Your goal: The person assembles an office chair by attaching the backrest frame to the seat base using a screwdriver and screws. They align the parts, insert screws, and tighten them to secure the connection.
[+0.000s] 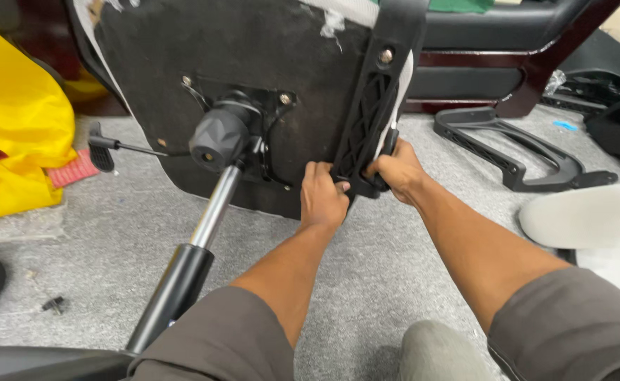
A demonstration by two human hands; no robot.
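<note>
Two hands grip a black chair armrest bracket against the upturned seat.
The left hand and right hand close around its lower end, beside the gas cylinder, above the grey carpet; another armrest lies well apart.

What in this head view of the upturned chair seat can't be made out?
- Left hand and right hand fingertips: curled behind the black armrest bracket.
- Gas lift cylinder lower end: hidden behind the person's sleeve.
- Chair seat top: cut off by the frame edge.
- Small black part on the carpet: too small to identify.
</note>
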